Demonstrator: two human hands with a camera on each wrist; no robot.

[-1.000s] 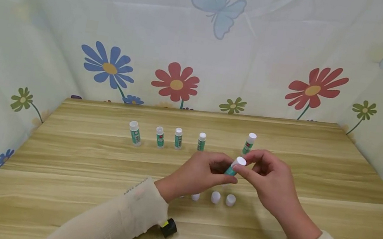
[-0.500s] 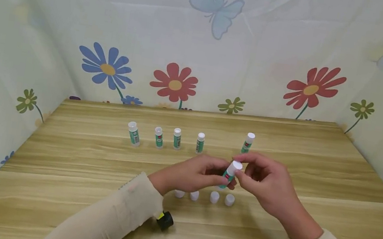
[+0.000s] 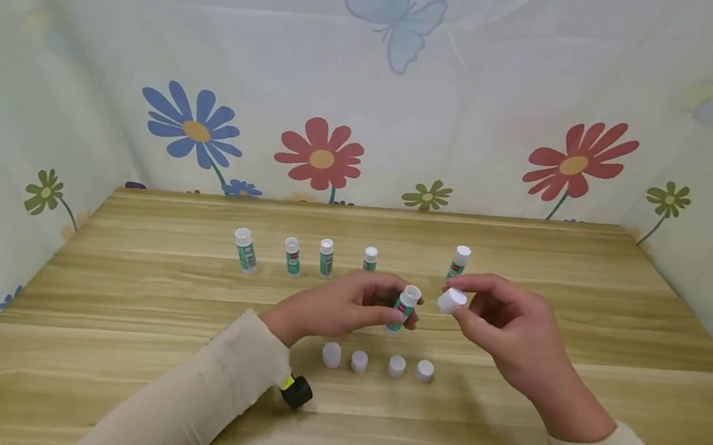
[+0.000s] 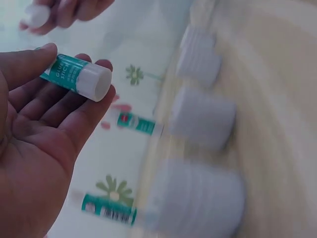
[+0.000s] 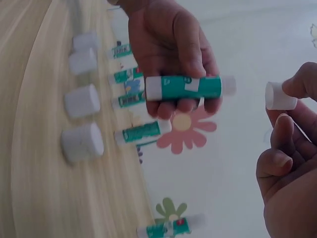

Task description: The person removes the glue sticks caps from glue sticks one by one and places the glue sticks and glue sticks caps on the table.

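Note:
A green and white glue stick is gripped between the thumb and fingers of my left hand, its uncapped end pointing up. The words on its label read "GLUE STICK" in the left wrist view. Just to the right, my right hand pinches a white cap between thumb and forefinger. Cap and glue stick are apart, as the gap in the right wrist view between the cap and the glue stick shows.
Several uncapped glue sticks stand upright in a row toward the back of the wooden table. One capped glue stick stands behind my right hand. Several white caps form a row nearer me. A flowered cloth hangs around the table.
The cap has come off the glue stick and is now in my right hand. My left hand has moved left with the glue stick, opening a gap between the hands.

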